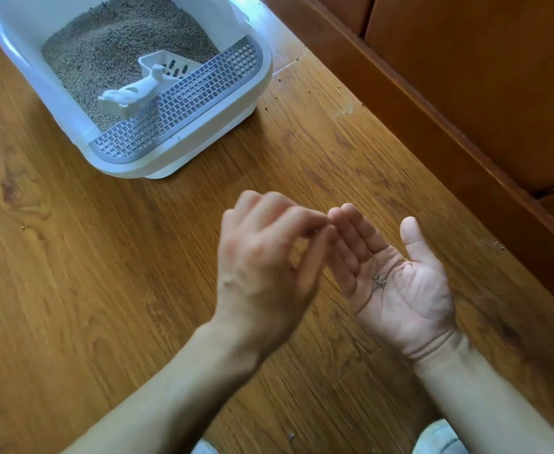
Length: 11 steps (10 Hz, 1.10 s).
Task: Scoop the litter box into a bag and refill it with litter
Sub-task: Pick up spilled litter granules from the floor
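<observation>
A white litter box with a grey grid step stands on the wood floor at the upper left, filled with brown litter pellets. A white slotted scoop lies inside it on the litter, its handle toward the grid. My right hand is held palm up over the floor, cupping a few litter pellets. My left hand hovers beside it, back up, fingers loosely curled with the tips near the right hand's fingertips; it is blurred.
Stray pellets lie scattered on the floor to the right of the box. A dark wooden cabinet or door base runs along the right side. My knees show at the bottom edge.
</observation>
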Tool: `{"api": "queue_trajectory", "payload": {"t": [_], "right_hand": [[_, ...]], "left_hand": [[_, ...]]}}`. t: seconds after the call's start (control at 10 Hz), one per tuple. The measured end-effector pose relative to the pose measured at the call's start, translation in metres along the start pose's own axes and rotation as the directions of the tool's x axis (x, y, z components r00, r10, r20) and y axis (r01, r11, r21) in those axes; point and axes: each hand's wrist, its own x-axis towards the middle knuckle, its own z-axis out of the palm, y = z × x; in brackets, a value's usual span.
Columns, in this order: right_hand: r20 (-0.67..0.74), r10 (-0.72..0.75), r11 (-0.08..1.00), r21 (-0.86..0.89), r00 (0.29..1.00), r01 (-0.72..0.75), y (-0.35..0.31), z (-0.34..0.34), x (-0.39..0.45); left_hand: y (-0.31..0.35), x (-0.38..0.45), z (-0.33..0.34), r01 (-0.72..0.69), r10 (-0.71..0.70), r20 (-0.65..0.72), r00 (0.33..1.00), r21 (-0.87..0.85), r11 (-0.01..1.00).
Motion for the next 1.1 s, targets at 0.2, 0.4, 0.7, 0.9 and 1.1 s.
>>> {"api": "queue_trajectory", "payload": {"t": [0.2, 0.4, 0.7, 0.9, 1.1], "right_hand": [[0.118, 0.139, 0.975, 0.158, 0.983, -0.157, 0.002, -0.011, 0.004], [0.182, 0.147, 0.976, 0.132, 0.972, -0.173, -0.002, -0.006, 0.003], [0.216, 0.142, 0.967, 0.178, 0.966, -0.183, -0.006, -0.01, 0.006], [0.23, 0.145, 0.962, 0.193, 0.962, -0.191, -0.005, -0.013, 0.008], [0.27, 0.172, 0.942, 0.235, 0.947, -0.238, -0.008, -0.012, 0.007]], "left_hand": [[-0.072, -0.007, -0.001, 0.278, -0.28, 0.01, 0.96, 0.098, 0.956], [-0.096, -0.015, 0.007, 0.145, -0.236, 0.236, 0.943, 0.348, 0.926], [-0.1, -0.011, 0.017, 0.077, -0.195, 0.28, 0.94, 0.384, 0.92], [-0.11, -0.013, 0.024, -0.099, -0.094, 0.351, 0.932, 0.494, 0.864], [-0.088, -0.007, 0.012, 0.033, -0.145, 0.265, 0.953, 0.387, 0.921]]}}
